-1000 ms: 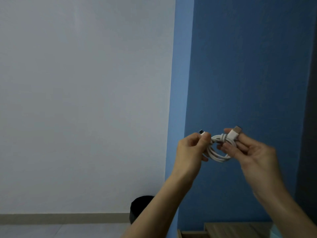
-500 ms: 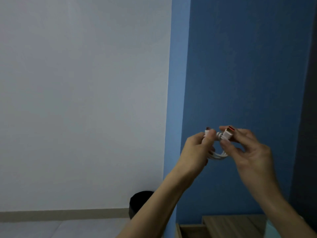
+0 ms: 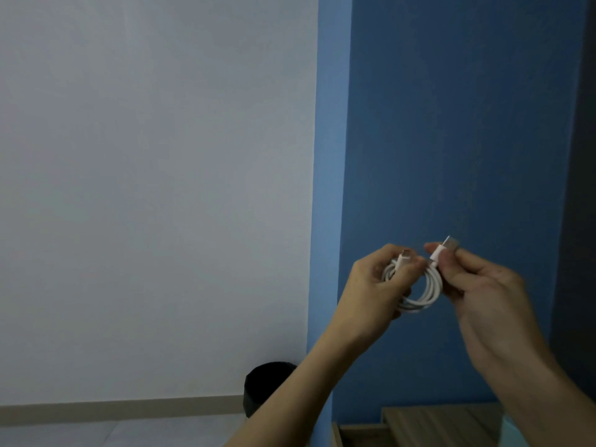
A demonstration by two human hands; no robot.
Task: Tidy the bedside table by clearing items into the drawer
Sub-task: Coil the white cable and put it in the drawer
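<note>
Head view: you hold the white cable [image 3: 430, 293] up at chest height in front of the blue wall [image 3: 451, 140], well above the desk [image 3: 432, 419], whose wooden top just shows at the bottom edge. The cable is wound into a small coil that hangs between your hands. Your left hand [image 3: 377, 285] has its fingers curled round the coil's left side and pinches the small connector [image 3: 404, 257] at the top. Your right hand [image 3: 490, 291] pinches the USB plug [image 3: 448, 246] between thumb and fingers, with the plug tip poking up past them. The hands are close together, almost touching across the coil.

Progress looks early to middle. The cable is off the desk and bundled, but it is not in the drawer yet. You likely need to finish securing the loose end, then lower the coil and drop it in. The drawer itself is not clearly in frame, so I cannot tell whether it is open. I also cannot tell what other items remain on the desk. A black bin [image 3: 267, 388] stands on the floor by the white wall [image 3: 154, 188].
</note>
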